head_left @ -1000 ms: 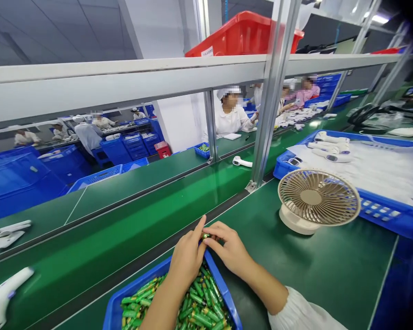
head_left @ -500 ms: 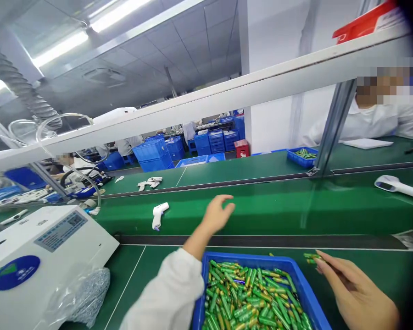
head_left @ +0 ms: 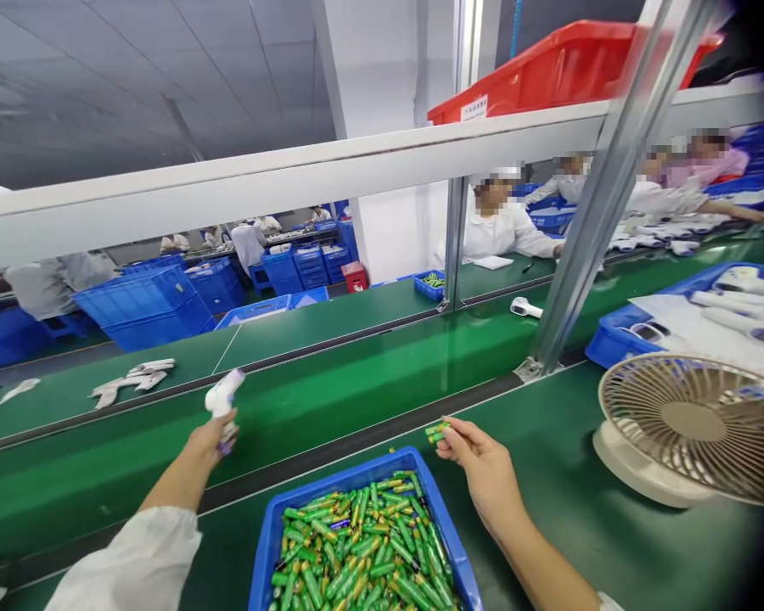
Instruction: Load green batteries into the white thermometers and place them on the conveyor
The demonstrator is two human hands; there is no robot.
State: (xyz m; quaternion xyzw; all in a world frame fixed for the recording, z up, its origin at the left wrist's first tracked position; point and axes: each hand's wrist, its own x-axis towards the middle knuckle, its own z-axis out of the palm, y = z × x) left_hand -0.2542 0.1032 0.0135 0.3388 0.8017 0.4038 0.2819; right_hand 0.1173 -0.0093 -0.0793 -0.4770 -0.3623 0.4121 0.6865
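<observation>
My left hand (head_left: 213, 440) is closed around the handle of a white infrared thermometer (head_left: 221, 395) with purple parts, over the green conveyor belt (head_left: 331, 378). Beside the near edge of the belt, my right hand (head_left: 477, 462) pinches green-and-gold batteries (head_left: 437, 432) between thumb and fingertips; at least two show. Between my arms sits a blue tray (head_left: 266, 543) heaped with loose batteries (head_left: 362, 543) of the same kind. One blue-purple battery (head_left: 339, 524) lies among them.
A beige fan (head_left: 693, 420) stands at right, before a blue bin (head_left: 602, 339) of white devices. A metal post (head_left: 595, 195) rises beside the belt, and a shelf (head_left: 280, 182) crosses above it. Another thermometer (head_left: 525, 308) lies farther along. Co-workers sit across the line.
My left hand has reached left and taken hold of the thermometer that lay on the belt. The view has swung right, bringing in the fan. My right hand still holds the batteries.
</observation>
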